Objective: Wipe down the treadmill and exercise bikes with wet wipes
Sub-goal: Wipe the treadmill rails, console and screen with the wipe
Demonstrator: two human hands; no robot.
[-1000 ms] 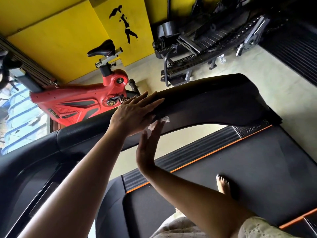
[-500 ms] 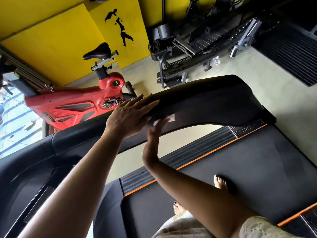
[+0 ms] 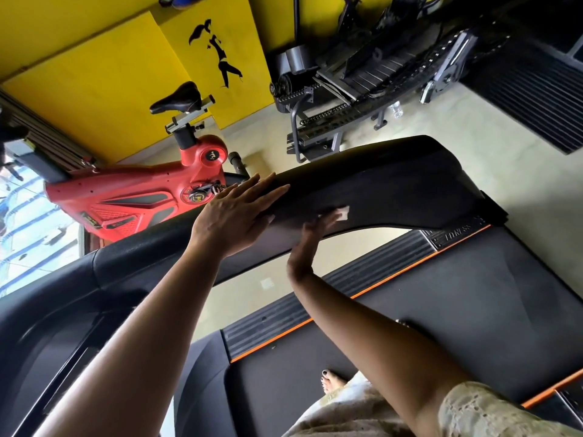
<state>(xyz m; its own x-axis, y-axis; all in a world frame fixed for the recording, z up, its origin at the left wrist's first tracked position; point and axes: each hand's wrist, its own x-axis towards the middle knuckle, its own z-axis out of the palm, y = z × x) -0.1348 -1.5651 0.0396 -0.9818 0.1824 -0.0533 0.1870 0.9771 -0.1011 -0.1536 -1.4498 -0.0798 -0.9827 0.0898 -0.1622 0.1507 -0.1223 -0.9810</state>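
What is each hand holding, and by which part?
The right hand presses a white wipe against the treadmill handrail; the left hand rests open on it, gripping nothing.

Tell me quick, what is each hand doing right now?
Left hand: open, flat on the treadmill handrail.
Right hand: open, straight fingers pressing a wet wipe against the handrail.
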